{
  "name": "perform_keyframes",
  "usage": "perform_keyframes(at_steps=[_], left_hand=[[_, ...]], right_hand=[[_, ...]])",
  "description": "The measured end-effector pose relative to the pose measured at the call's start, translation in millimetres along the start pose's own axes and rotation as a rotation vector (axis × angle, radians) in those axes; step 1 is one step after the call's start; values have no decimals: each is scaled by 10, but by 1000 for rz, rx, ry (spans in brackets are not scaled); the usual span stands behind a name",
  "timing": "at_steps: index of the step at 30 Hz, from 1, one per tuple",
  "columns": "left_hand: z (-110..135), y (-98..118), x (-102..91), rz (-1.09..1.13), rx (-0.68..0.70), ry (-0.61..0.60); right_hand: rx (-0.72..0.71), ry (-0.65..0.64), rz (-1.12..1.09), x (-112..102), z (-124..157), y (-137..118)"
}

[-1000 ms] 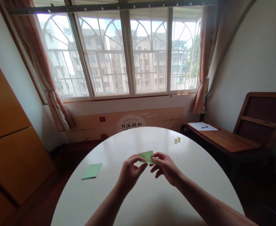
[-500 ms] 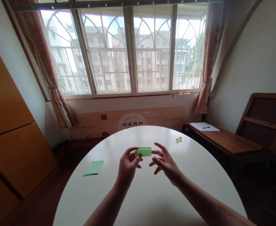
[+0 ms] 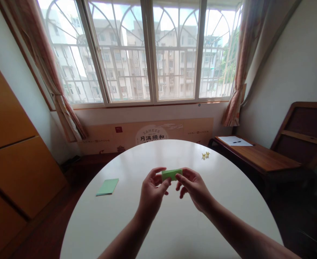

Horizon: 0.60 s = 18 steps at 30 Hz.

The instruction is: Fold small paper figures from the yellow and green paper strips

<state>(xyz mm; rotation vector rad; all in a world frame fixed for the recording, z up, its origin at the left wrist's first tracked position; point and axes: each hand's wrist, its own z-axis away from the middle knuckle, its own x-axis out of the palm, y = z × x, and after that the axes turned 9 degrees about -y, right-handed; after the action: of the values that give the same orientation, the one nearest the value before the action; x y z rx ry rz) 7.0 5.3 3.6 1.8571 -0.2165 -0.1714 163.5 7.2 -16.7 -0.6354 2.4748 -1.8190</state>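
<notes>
Left hand [image 3: 152, 187] and right hand [image 3: 195, 187] both pinching the green paper [image 3: 172, 175], thumbs on the near face, fingers at either end. Paper sits between the hands, over the white table [image 3: 172, 223]. Pale green paper stack [image 3: 107, 187] lies flat left of the grip, well apart. Two small yellow pieces [image 3: 207, 155] beyond the grip, to its right. Wooden bench [image 3: 272, 159] with white sheet [image 3: 228, 140] farther right.
</notes>
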Motion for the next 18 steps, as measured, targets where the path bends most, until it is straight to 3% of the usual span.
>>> perform_keyframes(at_steps=[18], left_hand=[[-5,146,-105,-421,61,-128]], right_hand=[[-39,3,154,-15,38,0]])
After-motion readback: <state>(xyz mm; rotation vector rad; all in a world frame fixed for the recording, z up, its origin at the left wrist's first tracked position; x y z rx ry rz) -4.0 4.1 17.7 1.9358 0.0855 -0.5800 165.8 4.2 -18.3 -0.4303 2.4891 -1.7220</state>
